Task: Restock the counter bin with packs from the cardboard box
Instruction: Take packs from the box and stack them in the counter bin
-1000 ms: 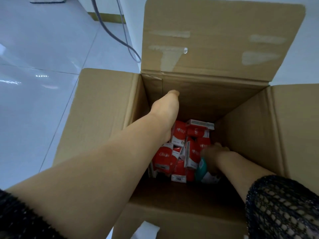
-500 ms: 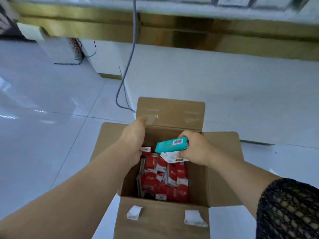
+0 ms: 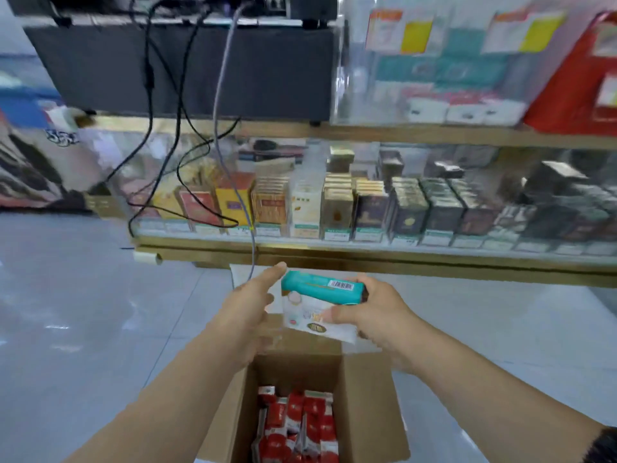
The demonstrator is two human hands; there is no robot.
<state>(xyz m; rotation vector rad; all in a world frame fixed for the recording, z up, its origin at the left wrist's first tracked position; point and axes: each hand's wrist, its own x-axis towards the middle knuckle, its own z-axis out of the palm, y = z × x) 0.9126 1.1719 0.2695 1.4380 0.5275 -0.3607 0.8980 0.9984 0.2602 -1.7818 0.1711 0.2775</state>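
Note:
My right hand (image 3: 374, 315) grips a teal and white pack (image 3: 320, 302) above the open cardboard box (image 3: 367, 409). My left hand (image 3: 250, 305) hovers just left of the pack with fingers straight, holding nothing. Down in the box lie several red and white packs (image 3: 297, 426). A clear bin (image 3: 354, 78) with teal and white packs stands on the counter at the upper right.
A glass display counter (image 3: 334, 252) with rows of small boxes runs across the middle. Cables (image 3: 217, 128) hang down its front from a black unit (image 3: 187, 68) on top. A red box (image 3: 577, 78) sits at the far right. Glossy floor tiles (image 3: 83, 312) surround the cardboard box.
My right hand has lifted the teal pack out of the box and raised it toward the counter. My left hand left the box flap and rose beside it. My view tilted up.

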